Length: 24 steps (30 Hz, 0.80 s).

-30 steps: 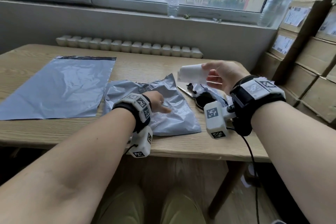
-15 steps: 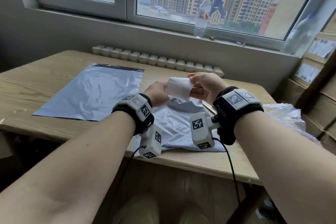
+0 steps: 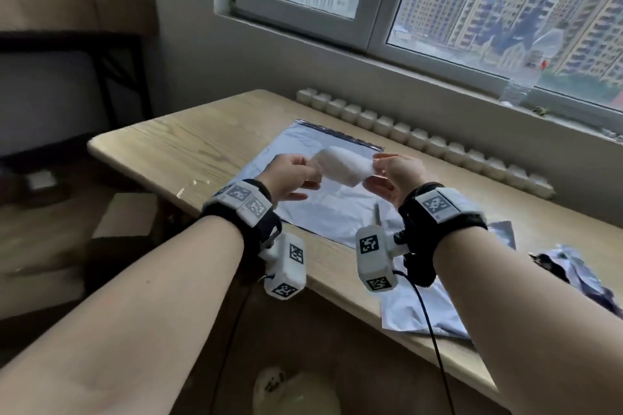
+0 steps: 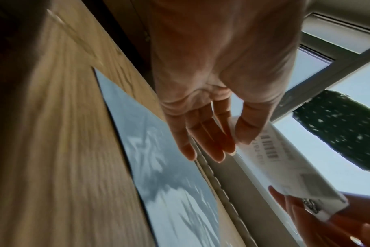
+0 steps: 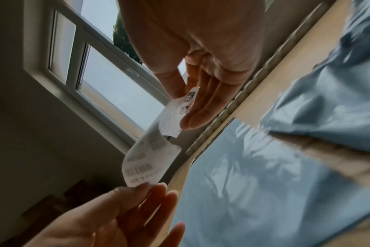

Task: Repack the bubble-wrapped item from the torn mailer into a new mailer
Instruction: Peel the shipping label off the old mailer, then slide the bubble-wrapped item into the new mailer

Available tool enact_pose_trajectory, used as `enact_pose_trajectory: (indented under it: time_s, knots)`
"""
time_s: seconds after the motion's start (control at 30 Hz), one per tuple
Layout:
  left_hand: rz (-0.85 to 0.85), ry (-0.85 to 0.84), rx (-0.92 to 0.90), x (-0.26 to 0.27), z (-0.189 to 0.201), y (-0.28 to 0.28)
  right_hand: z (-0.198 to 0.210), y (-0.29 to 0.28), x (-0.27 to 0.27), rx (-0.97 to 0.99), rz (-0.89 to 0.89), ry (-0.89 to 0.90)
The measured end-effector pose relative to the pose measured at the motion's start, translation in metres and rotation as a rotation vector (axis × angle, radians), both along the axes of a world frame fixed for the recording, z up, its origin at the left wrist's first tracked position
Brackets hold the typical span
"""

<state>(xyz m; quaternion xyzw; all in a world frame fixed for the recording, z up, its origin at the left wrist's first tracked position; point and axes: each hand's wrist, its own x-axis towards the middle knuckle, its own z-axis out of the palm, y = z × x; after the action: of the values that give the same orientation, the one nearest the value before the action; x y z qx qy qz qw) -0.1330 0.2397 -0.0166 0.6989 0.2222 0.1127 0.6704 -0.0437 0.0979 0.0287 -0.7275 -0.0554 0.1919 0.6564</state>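
Both hands hold a white printed label [image 3: 340, 167] with barcodes, stretched between them above the table. My left hand [image 3: 296, 175] pinches its left end between thumb and forefinger [image 4: 241, 133], the other fingers straight. My right hand [image 3: 391, 175] pinches the right end [image 5: 190, 98]. The label [image 5: 150, 155] curves between the hands. Under them the new grey mailer [image 3: 320, 209] lies flat. The crumpled torn mailer [image 3: 421, 310] lies at the table's front edge under my right wrist. No bubble-wrapped item shows clearly.
A crumpled clear-plastic bundle with something dark [image 3: 569, 273] lies at the right of the wooden table [image 3: 188, 152]. A row of small white blocks [image 3: 421, 141] lines the table's far edge. A plastic bottle [image 3: 526, 77] stands on the windowsill.
My right hand carried the label leftwards from over the torn mailer to over the flat mailer. My left hand left the torn mailer and took the label's other end.
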Motion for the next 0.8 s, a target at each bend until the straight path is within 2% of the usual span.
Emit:
enact_pose_trajectory:
  time_s: [0.13, 0.4, 0.57, 0.8]
  knots:
    - [0.142, 0.000, -0.060, -0.022, -0.011, 0.046, -0.012, 0.057, -0.012, -0.013, 0.069, 0.070]
    - [0.409, 0.073, -0.091, -0.043, -0.027, 0.118, -0.033, 0.133, -0.011, -0.004, 0.258, 0.142]
    - [0.598, 0.147, -0.107, -0.041, -0.035, 0.154, -0.046, 0.162, -0.005, -0.110, 0.324, 0.099]
    - [0.619, 0.328, -0.036, -0.039, -0.046, 0.173, -0.059, 0.181, -0.001, -0.167, 0.378, 0.063]
